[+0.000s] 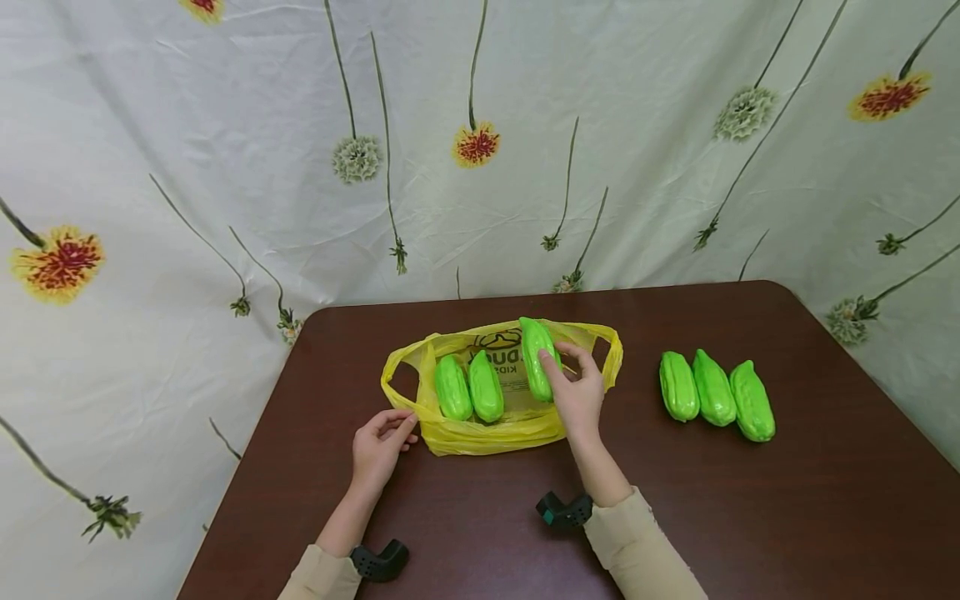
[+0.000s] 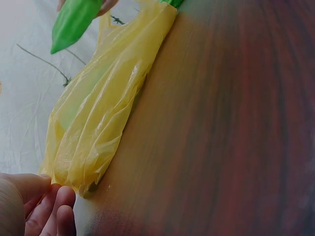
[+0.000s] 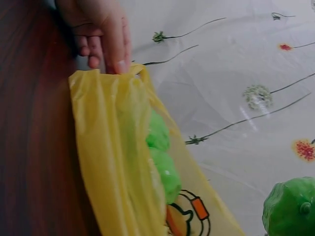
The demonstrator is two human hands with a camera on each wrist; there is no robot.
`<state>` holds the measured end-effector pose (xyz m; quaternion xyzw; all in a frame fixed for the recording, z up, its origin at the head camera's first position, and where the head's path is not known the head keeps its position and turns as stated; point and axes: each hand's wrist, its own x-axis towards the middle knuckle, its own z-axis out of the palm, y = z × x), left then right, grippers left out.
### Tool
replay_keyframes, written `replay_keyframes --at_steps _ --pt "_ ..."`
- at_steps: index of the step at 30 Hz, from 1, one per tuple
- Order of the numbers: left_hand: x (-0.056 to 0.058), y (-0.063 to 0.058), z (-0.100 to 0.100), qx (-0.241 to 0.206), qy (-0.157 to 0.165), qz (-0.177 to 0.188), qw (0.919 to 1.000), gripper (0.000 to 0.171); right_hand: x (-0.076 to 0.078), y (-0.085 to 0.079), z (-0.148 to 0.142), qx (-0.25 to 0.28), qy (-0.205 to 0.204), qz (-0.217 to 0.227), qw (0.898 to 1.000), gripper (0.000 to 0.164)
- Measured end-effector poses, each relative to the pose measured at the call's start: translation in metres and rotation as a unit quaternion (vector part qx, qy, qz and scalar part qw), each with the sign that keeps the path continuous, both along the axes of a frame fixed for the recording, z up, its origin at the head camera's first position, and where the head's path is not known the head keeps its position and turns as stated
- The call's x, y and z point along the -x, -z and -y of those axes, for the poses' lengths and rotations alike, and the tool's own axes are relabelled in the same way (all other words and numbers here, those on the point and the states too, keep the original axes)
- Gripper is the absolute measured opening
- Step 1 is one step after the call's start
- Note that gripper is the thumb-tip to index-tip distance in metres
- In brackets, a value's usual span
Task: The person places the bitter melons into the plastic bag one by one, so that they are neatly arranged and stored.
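My left hand [image 1: 378,450] pinches the left edge of a yellow plastic bag [image 1: 487,439] between thumb and fingertips. The bag lies on its back with its mouth spread, and printed lettering shows inside. Two bright green, ribbed gourds [image 1: 453,388] lie side by side in its left half. Over the right half, my right hand [image 1: 579,390] grips a third green gourd [image 1: 536,358] by its right side, its pointed end facing away. In the left wrist view this held gourd [image 2: 74,24] hangs above the bag's far end.
Three more green gourds [image 1: 715,388] lie in a row on the dark brown table [image 1: 825,467], right of the bag. A pale cloth [image 1: 300,100] with flower prints hangs behind the table. Black wrist cameras [image 1: 381,561] sit on both wrists.
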<state>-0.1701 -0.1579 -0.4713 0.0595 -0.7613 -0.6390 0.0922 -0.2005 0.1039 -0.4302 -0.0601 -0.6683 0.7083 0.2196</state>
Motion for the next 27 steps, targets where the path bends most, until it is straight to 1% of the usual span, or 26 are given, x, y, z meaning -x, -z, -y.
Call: replay_keyframes --at_steps 6,9,13,21,23,27 --pt "0.000 0.000 0.001 -0.005 0.003 0.002 1.0000 0.019 0.004 0.012 0.008 -0.026 0.000 -0.005 1.000 0.033" --pt "0.000 0.002 0.002 -0.006 0.007 -0.002 1.0000 0.021 0.007 0.019 0.010 -0.034 -0.002 0.003 0.999 0.033" --pt "0.000 0.002 0.003 -0.006 0.008 -0.002 0.9999 0.022 0.009 0.027 0.014 -0.032 -0.008 0.019 0.999 0.034" --pt "0.000 0.002 0.002 -0.005 0.008 -0.004 0.9999 0.021 0.011 0.039 0.021 -0.035 -0.020 0.034 0.999 0.036" --pt "0.002 0.005 0.003 -0.007 0.007 0.001 0.9999 0.020 0.011 0.041 0.022 -0.035 -0.019 0.042 0.998 0.037" --pt "0.009 0.017 0.007 -0.016 0.003 0.012 0.9998 0.021 0.011 0.046 0.026 -0.033 -0.019 0.053 0.998 0.038"
